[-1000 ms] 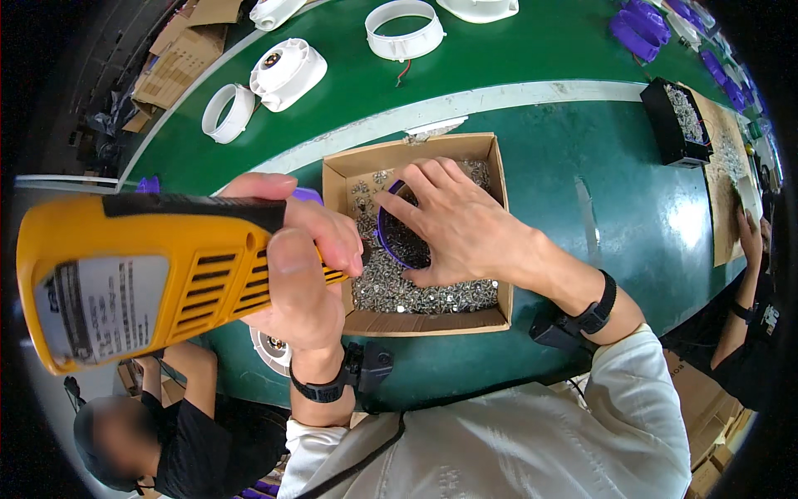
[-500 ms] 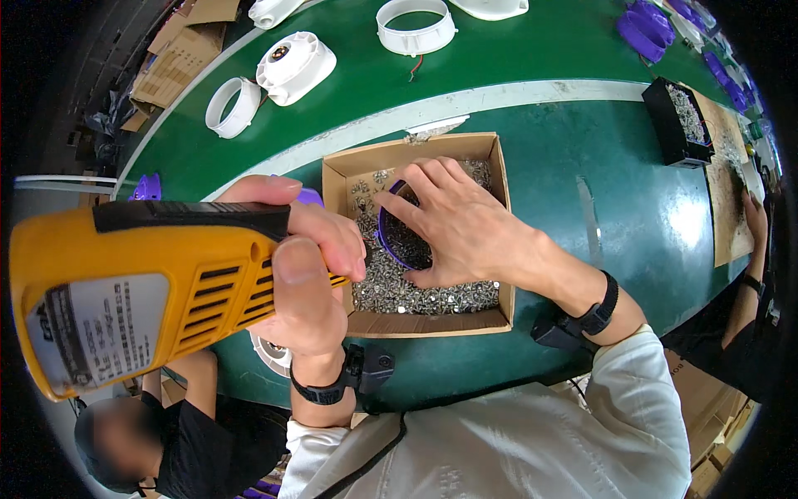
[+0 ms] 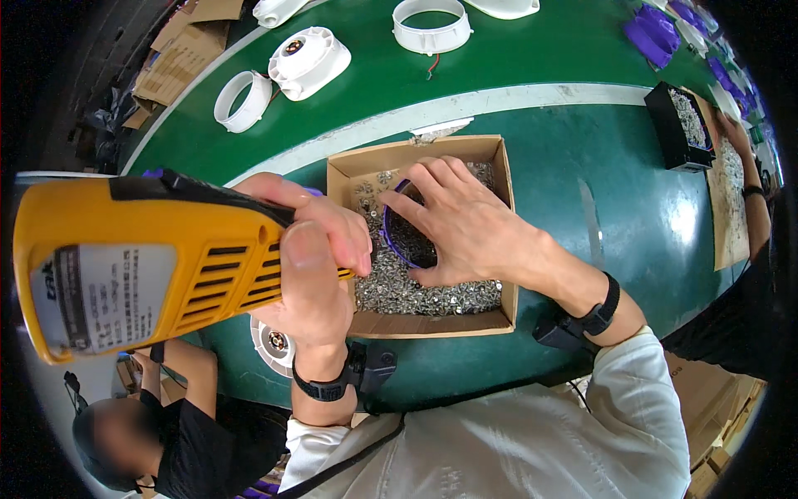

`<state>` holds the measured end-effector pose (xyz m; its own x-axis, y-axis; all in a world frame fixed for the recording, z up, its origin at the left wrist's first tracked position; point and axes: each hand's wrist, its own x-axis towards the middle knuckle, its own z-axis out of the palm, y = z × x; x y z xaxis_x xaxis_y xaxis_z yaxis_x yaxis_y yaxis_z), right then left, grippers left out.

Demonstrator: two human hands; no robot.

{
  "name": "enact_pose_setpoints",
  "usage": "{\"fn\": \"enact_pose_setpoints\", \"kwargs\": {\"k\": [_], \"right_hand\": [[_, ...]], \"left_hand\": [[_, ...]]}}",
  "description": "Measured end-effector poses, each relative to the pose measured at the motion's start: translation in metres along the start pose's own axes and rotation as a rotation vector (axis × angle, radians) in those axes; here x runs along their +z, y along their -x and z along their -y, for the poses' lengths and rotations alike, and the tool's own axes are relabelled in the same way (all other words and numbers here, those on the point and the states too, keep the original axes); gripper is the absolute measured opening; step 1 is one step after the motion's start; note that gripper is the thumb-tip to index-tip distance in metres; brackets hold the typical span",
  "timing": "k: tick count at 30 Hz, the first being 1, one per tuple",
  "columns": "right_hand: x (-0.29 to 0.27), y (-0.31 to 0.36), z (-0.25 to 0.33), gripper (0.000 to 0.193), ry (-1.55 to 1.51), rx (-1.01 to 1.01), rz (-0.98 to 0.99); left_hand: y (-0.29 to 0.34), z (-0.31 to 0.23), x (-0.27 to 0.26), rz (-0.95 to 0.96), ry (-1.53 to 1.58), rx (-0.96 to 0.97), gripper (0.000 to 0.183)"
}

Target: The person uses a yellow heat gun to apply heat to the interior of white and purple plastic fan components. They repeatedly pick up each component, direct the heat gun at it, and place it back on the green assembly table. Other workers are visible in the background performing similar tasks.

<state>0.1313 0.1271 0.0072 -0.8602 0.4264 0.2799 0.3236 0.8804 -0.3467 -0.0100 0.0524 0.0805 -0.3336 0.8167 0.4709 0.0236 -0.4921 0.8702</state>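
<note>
My left hand (image 3: 312,266) is wrapped around a yellow-and-black power tool (image 3: 150,262), whose vented body fills the left of the view; its front end is hidden behind my fingers. A cardboard box (image 3: 428,326) full of small silvery screws (image 3: 407,298) lies in front of me. Inside it sits a round purple-rimmed part (image 3: 387,234) with a dark interior. Spread across that part from the right, my right hand (image 3: 474,229) grips it, thumb at the near rim and fingers over the far side. What lies under the palm is hidden.
White round housings (image 3: 309,62) and white rings (image 3: 431,27) stand on the green bench beyond a pale strip. A black bin of screws (image 3: 680,125) and a co-worker's hand (image 3: 736,137) are at the right. Another person (image 3: 187,432) sits at lower left, near a white round part (image 3: 270,343).
The power tool has tilted a little, its rear end slightly higher. My right hand stays on the purple-rimmed part. The co-worker's hand at the right has moved farther away.
</note>
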Motion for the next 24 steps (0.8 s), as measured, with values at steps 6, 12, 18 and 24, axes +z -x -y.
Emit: {"fn": "enact_pose_setpoints", "kwargs": {"k": [6,12,18,24], "right_hand": [[-0.005,-0.001,0.001,0.075,-0.045,0.013,0.022],[0.001,0.001,0.000,0.074,0.005,-0.014,-0.021],[0.002,0.001,-0.001,0.074,0.043,-0.026,-0.032],[-0.002,-0.002,0.007,0.075,0.067,-0.030,-0.020]], "left_hand": [[-0.004,-0.004,0.003,0.057,-0.077,0.033,0.050],[-0.001,-0.001,0.004,0.117,-0.070,0.023,0.048],[0.003,0.003,0.007,0.083,-0.118,0.115,0.039],[0.007,0.003,-0.006,0.045,-0.112,0.146,0.034]]}}
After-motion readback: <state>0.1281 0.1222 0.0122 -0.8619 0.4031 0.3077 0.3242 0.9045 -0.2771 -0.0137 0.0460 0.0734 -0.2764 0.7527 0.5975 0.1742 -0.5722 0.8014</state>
